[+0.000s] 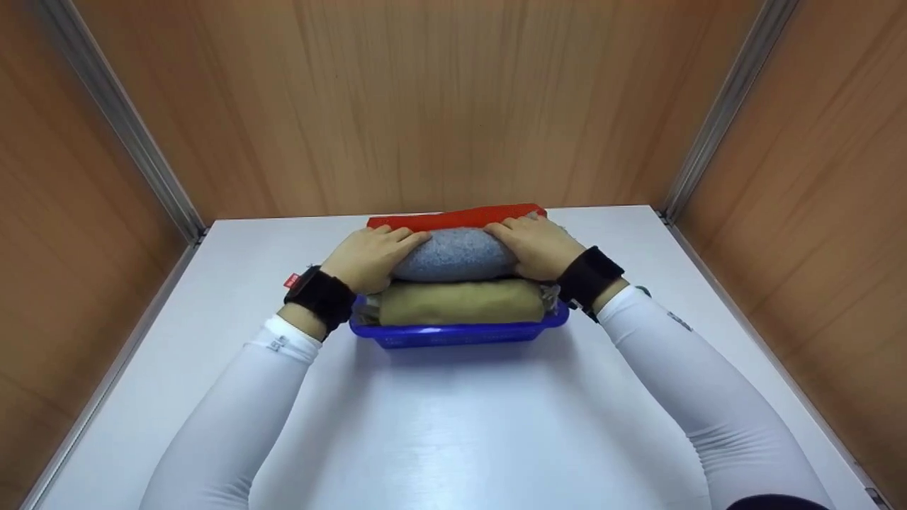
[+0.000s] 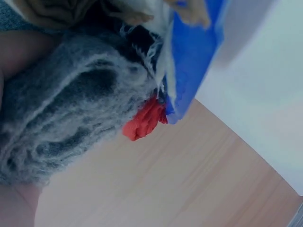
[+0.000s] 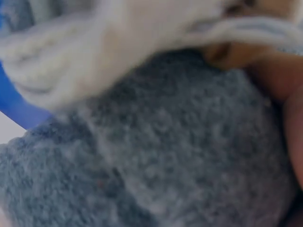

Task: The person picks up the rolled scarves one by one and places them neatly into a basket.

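A rolled grey-blue fuzzy scarf (image 1: 457,256) lies across the blue basket (image 1: 453,336), between a red cloth roll (image 1: 468,215) behind and an olive-yellow scarf roll (image 1: 460,303) in front. My left hand (image 1: 368,256) grips the grey scarf's left end, thumb toward the near side of the hand hidden in part. On its right end my right hand (image 1: 542,248) holds on in the same way. Spiral layers of the grey roll (image 2: 71,113) show at its end in the left wrist view. In the right wrist view grey fabric (image 3: 189,142) fills most of the picture, beside a finger (image 3: 296,123).
A white table (image 1: 439,425) carries the basket near its back edge. Wooden panels (image 1: 453,106) stand behind and on both sides, joined by metal corner posts (image 1: 134,134). Pale fringe (image 1: 550,296) hangs at the olive roll's right end.
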